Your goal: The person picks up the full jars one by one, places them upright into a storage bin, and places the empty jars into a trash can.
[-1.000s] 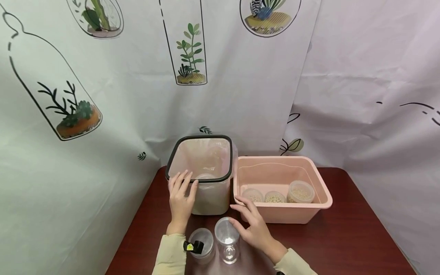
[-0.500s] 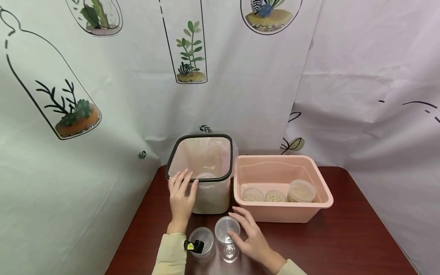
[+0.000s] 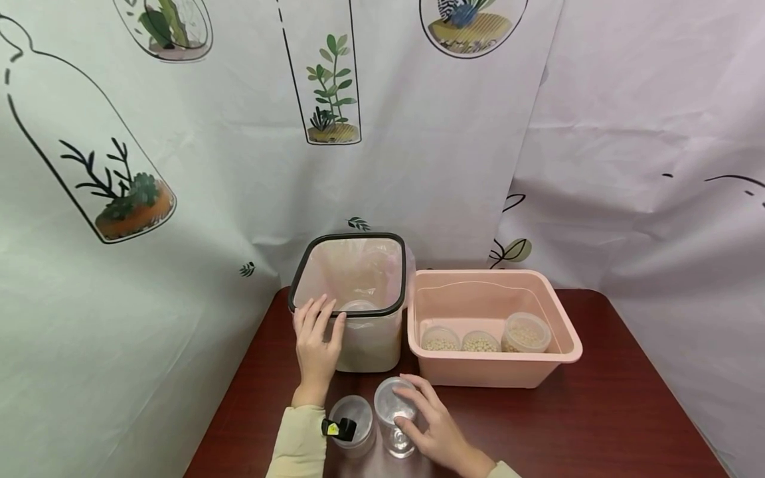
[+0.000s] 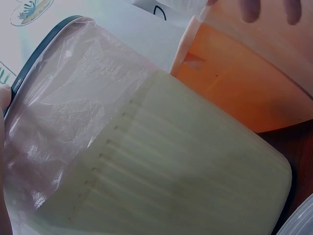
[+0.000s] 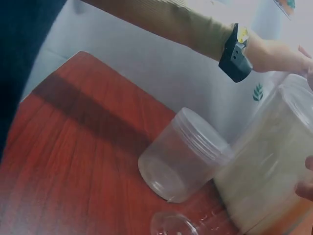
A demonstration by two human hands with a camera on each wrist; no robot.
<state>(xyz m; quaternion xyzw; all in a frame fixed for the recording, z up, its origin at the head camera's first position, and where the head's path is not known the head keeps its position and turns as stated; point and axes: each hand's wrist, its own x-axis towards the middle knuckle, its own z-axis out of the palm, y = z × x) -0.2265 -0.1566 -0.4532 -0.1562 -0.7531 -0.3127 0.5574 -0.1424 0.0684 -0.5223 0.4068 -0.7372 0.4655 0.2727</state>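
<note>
My left hand (image 3: 317, 345) rests on the black rim of the lined bin (image 3: 370, 348), its fingers extended over the near left corner. My right hand (image 3: 436, 425) is beside the top of a tall clear lidded jar (image 3: 397, 438), fingers and thumb apart, fingertips overlapping the lid in the head view. A shorter clear jar (image 3: 357, 445), also lidded, stands to its left, partly behind the left wrist; in the right wrist view this jar (image 5: 181, 156) looks empty. Part of the tall jar's lid is hidden by the fingers.
A pink tub (image 3: 496, 372) stands right of the bin and holds several lidded containers (image 3: 526, 333) of pale grains. Inside the bin lies a clear round container (image 3: 360, 305). Everything stands on a dark red table (image 3: 621, 411) before a printed curtain (image 3: 448, 166).
My right hand has moved down and slightly left, from the tub's near left corner to the tall jar's lid. The left hand has stayed on the bin rim.
</note>
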